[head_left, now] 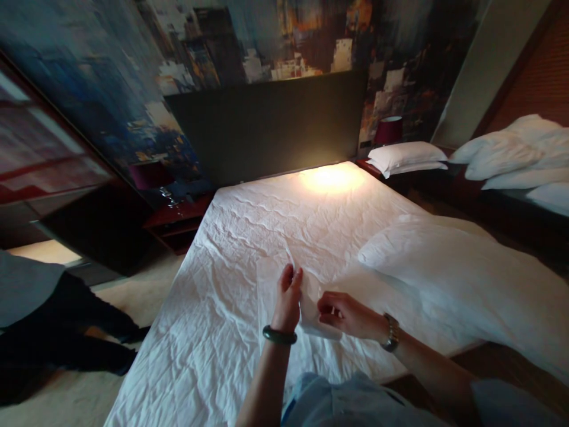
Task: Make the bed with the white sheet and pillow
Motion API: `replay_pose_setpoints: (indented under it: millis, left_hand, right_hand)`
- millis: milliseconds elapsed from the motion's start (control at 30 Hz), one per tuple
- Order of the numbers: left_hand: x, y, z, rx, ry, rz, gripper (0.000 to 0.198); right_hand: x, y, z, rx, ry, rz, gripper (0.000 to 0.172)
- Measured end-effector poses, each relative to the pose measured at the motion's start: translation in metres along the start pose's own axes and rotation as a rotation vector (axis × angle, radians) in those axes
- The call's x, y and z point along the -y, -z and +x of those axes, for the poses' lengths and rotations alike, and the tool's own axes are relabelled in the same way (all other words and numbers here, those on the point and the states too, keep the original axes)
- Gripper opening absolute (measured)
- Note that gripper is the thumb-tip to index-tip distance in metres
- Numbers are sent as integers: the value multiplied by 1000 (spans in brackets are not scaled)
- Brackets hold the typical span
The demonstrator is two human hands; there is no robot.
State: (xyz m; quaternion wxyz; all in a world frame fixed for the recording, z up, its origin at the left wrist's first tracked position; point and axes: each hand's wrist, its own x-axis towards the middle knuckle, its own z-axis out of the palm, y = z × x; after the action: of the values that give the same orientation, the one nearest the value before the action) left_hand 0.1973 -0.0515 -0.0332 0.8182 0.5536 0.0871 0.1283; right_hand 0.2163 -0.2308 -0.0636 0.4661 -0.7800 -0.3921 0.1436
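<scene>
My left hand [288,296] pinches the upper edge of a white cloth [311,308] between fingers and thumb, and my right hand [344,314] grips the same cloth lower down, so both are closed on it with little space between them. The cloth hangs just above the near end of the bed sheet [249,249], which runs away from me toward the headboard [267,124]; a duvet [448,273] lies to my right, nearer the right hand.

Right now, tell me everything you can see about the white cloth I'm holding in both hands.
The white cloth looks like thin, creased fabric, a sheet or pillowcase, I cannot tell which. The left hand pinches its edge upright; the right hand grips it lower, beside it. It hangs over the wrinkled white mattress, its lower part seemingly resting there.
</scene>
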Motion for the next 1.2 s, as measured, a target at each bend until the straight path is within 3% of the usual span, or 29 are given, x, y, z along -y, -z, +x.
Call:
replay_pose_setpoints:
  millis: [67,133,267,333,467,633,800,1200]
  left_hand:
    - [-15,-3,4,-48,-15,-15,46]
    - [-25,0,6,-96,-35,-37,49]
    - [-24,11,6,-96,-85,19,41]
    - [-19,14,5,-89,-86,24,38]
    - [-16,14,5,-114,-46,-4,45]
    - [-17,15,10,-129,-33,-4,47]
    - [-13,19,14,-78,-29,48,40]
    - [-20,18,17,-81,-119,174,35]
  right_hand:
    - [-3,-19,5,97,-41,18,7]
    - [-9,-31,5,84,-62,47,6]
    - [-11,-31,18,-177,9,214,25]
    - [-6,-28,29,-107,13,338,41]
    - [4,-38,40,172,-154,684,60]
    - [5,-62,34,144,-208,896,52]
    - [3,-65,34,211,-331,1085,56]
    - [14,-48,54,150,-214,798,57]
